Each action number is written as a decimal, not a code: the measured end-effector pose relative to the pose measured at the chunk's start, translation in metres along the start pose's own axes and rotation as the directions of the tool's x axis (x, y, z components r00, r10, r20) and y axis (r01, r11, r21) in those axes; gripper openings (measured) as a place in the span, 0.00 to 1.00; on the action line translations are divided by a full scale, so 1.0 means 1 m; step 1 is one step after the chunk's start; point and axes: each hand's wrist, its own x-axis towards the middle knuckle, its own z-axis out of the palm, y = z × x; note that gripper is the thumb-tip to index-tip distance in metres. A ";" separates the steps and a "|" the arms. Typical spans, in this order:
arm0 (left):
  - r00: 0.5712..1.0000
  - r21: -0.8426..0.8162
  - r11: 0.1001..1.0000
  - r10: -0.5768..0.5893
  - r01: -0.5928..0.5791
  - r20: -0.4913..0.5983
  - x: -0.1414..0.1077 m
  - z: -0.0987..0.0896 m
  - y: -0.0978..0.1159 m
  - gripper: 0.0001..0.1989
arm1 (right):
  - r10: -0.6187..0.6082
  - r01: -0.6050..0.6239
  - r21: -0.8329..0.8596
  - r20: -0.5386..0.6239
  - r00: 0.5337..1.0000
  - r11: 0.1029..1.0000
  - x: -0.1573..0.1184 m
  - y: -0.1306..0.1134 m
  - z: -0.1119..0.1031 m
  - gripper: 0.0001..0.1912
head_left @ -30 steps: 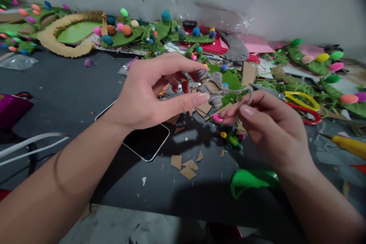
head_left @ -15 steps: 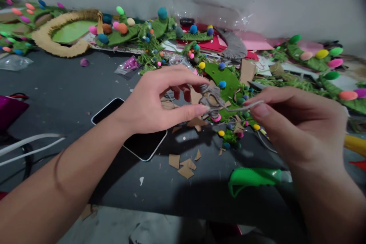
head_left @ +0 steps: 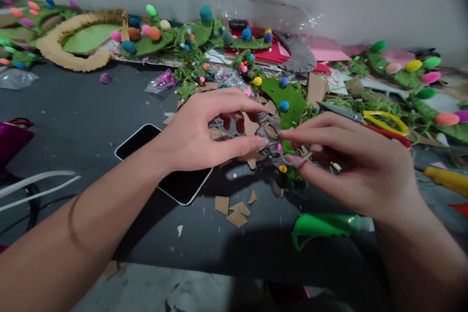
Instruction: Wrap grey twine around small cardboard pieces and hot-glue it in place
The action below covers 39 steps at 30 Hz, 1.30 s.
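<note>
My left hand point(head_left: 204, 129) pinches a small cardboard piece wrapped in grey yarn point(head_left: 272, 131) between thumb and fingertips. Bare brown cardboard shows at the middle of the wrapping. Close on its right side is my right hand point(head_left: 351, 161), thumb and index finger apart, the index tip at the edge of the wrapped piece. A loose tail of grey yarn point(head_left: 302, 160) curves from the piece across the right thumb tip. Below the left forearm a phone point(head_left: 185, 185) lies on the dark table, partly covered from view.
Cardboard scraps point(head_left: 239, 214) and a green glue-like tube point(head_left: 327, 225) lie in front. Scissors point(head_left: 385, 119) with yellow and red handles sit behind my right hand. Green yarn-wrapped pieces with colourful balls, a tan wrapped ring point(head_left: 73, 61) and a grey wrapped curve point(head_left: 300, 56) line the wall.
My right hand has moved left to the wrapped piece, and its thumb and index finger have parted from their pinch on the yarn. The stretched yarn now hangs slack. The left hand keeps its hold.
</note>
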 end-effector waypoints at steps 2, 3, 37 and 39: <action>1.000 0.008 1.000 -0.013 0.013 0.009 0.000 0.000 0.000 0.15 | -0.066 0.065 -0.028 -0.001 0.998 0.997 0.002 -0.001 0.001 0.22; 1.000 0.012 1.000 -0.021 0.021 0.013 0.000 0.000 -0.001 0.15 | -0.089 0.089 -0.024 -0.004 0.996 0.996 0.002 -0.002 0.001 0.21; 0.943 0.175 0.928 -0.334 0.329 0.000 0.002 -0.003 0.005 0.15 | 0.148 -0.139 -0.187 0.032 0.989 0.972 0.001 0.013 0.006 0.13; 0.938 0.172 0.924 -0.346 0.340 -0.001 0.003 -0.003 0.007 0.16 | 0.147 -0.135 -0.162 0.065 0.987 0.977 0.001 0.014 0.007 0.12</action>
